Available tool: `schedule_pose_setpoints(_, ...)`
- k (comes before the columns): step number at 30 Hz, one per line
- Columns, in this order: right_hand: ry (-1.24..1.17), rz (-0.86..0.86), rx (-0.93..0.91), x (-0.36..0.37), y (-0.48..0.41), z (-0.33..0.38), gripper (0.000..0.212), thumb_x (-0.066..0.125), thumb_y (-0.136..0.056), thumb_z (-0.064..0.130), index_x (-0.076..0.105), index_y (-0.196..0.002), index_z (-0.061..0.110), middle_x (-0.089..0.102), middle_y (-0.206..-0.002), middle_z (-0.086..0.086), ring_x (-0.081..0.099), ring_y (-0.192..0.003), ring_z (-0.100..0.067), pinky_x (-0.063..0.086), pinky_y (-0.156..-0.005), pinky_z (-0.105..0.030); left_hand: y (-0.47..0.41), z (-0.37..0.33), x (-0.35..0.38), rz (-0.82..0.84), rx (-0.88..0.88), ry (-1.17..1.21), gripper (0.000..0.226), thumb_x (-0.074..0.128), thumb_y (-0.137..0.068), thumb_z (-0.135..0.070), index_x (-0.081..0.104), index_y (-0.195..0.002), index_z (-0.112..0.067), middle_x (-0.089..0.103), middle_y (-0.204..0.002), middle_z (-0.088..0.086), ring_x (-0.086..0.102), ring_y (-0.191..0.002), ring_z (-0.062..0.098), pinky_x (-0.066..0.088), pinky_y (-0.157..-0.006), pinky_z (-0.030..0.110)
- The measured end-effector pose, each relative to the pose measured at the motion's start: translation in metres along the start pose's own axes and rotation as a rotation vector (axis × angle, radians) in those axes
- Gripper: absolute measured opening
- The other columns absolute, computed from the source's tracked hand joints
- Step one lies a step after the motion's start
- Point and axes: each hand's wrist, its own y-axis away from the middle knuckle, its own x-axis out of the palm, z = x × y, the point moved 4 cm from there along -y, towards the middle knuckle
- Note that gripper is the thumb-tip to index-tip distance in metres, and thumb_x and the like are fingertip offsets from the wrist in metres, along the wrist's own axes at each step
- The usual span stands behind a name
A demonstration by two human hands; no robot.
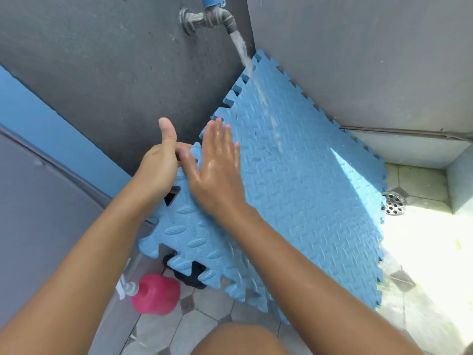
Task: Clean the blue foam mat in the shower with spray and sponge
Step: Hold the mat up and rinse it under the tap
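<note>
Blue foam mat (307,180) is leaning tilted in the shower corner under running tap (210,19). Left hand (158,170) grip is pinching its upper edge; right hand (217,170) is resting flat, fingers open, holding nothing. Risk: wet foam slipping from that 1 pinch.

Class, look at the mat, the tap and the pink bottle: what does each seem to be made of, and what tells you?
Mat: looks like soft foam, matte blue, with an embossed pattern and jigsaw edges.
Tap: seems metal, dull grey and tarnished, with a blue handle that may be plastic.
Pink bottle: probably plastic, smooth and slightly translucent, with a white spray head.
</note>
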Motion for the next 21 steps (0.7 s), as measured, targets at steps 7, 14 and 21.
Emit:
schedule_pose_setpoints(7, 0.022, 0.016, -0.116, -0.004, 0.068, -0.062, 0.075, 0.032, -0.104, 0.052, 0.003, -0.163, 0.014, -0.006, -0.171, -0.001, -0.012, -0.157, -0.014, -0.008, -0.127, -0.043, 0.0, 0.008, 0.0, 0.055, -0.07, 0.087, 0.089, 0.003, -0.096, -0.077, 0.078, -0.097, -0.029, 0.079, -0.082, 0.01, 0.07, -0.073, 0.02, 0.056, -0.072, 0.036)
schedule_pose_setpoints(14, -0.022, -0.118, 0.717, -0.042, -0.055, -0.151, 0.067, 0.027, -0.108, 0.046, 0.01, -0.162, 0.012, 0.003, -0.171, -0.01, -0.002, -0.157, -0.028, -0.001, -0.125, -0.054, -0.003, 0.004, 0.001, 0.098, -0.042, -0.052, 0.074, 0.006, -0.099, -0.073, 0.07, -0.091, -0.037, 0.073, -0.087, -0.001, 0.063, -0.081, 0.014, 0.049, -0.072, 0.03)
schedule_pose_setpoints(21, -0.096, 0.043, 0.062, -0.001, -0.021, -0.061, 0.063, 0.03, -0.109, 0.04, 0.004, -0.163, 0.018, -0.003, -0.171, 0.002, -0.008, -0.156, -0.01, -0.01, -0.126, -0.037, -0.046, -0.003, 0.02, 0.097, 0.073, -0.457, 0.066, 0.06, -0.09, -0.069, 0.057, -0.077, -0.005, 0.051, -0.068, 0.01, 0.043, -0.054, 0.022, 0.035, -0.052, 0.029)
